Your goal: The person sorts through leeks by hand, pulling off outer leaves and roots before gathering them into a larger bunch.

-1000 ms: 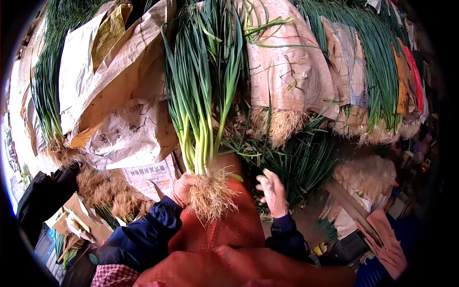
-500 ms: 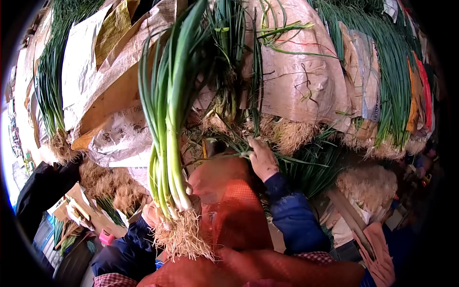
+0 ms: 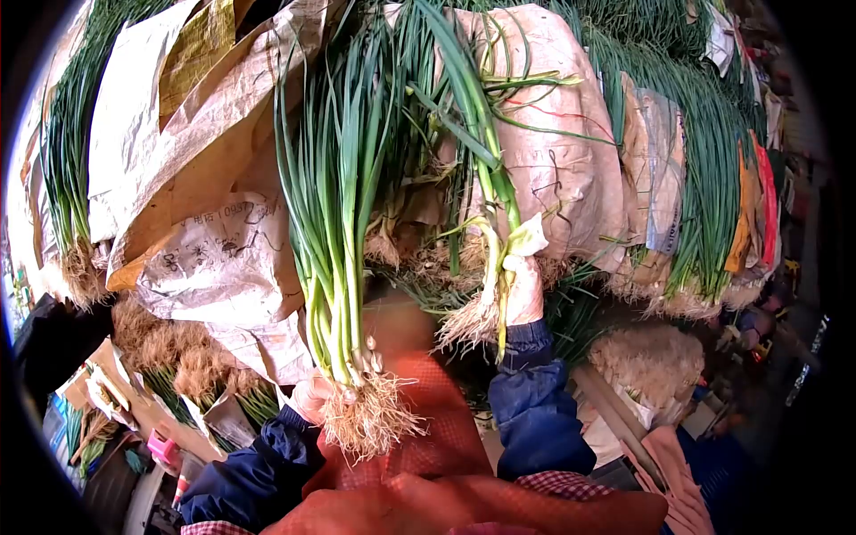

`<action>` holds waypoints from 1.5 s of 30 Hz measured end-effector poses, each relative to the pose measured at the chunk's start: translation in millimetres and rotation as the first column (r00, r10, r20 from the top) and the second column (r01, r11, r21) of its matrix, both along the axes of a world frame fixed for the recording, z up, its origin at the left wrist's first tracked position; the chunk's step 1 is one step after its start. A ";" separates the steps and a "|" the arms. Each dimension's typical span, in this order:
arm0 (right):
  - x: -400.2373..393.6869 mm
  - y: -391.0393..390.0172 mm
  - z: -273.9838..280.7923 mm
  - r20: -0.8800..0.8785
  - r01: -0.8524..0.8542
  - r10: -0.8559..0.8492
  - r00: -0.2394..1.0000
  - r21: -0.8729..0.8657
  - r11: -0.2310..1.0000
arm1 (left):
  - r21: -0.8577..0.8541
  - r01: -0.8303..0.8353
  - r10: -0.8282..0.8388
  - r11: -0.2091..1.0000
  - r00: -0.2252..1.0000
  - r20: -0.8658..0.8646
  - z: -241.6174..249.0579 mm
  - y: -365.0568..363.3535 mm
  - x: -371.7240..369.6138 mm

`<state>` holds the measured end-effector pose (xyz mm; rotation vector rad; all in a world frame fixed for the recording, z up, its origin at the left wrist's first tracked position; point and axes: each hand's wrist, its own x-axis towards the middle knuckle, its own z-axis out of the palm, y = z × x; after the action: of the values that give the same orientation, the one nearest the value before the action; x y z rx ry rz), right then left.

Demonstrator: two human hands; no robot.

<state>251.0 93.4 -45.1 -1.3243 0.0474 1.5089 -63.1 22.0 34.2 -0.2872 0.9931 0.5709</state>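
A bunch of green onions (image 3: 343, 259) stands upright in front of me, its pale roots (image 3: 373, 417) hanging at the bottom. My left hand (image 3: 309, 397) grips it low from behind, fingers mostly hidden by the stalks. To the right, my right hand (image 3: 524, 299) is closed round a smaller clump of green onions (image 3: 490, 183), which leans up and left, roots dangling beside my wrist. A pale, yellowish piece of leaf or peel (image 3: 526, 236) sticks out at these fingers. The two clumps are apart at the roots; their leaf tips come close.
Ahead, woven sacks (image 3: 544, 134) cover heaped onions. More onion bundles lie at the far left (image 3: 67, 169) and right (image 3: 704, 196). Root bundles (image 3: 187, 343) sit at lower left near a pink object (image 3: 162, 446). An orange apron (image 3: 401, 446) covers my lap; another dark sleeve (image 3: 58, 348) shows left.
My right hand has come up from the loose leaves and now holds a small clump of green onions. The left hand's bunch is fanned wider and set slightly farther right.
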 end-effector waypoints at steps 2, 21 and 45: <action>5.4 -21.9 -0.1 -0.269 -0.086 0.082 0.959 -0.001 0.996 | -0.023 -0.003 0.004 1.000 1.000 0.013 2.1 3.9 5.1; -109.8 -67.8 11.4 0.273 -0.164 0.175 0.946 -0.064 0.984 | 0.143 0.007 -0.039 0.990 0.974 0.224 -11.4 20.0 12.6; -62.4 -101.8 60.2 -0.526 0.115 -0.084 0.846 0.027 0.993 | 0.093 -0.058 0.028 0.994 0.954 0.299 -0.3 7.7 -0.8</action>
<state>188.6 -8.4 15.1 -0.8142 0.4154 1.7290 -63.9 29.7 33.9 -0.2952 0.6659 0.5957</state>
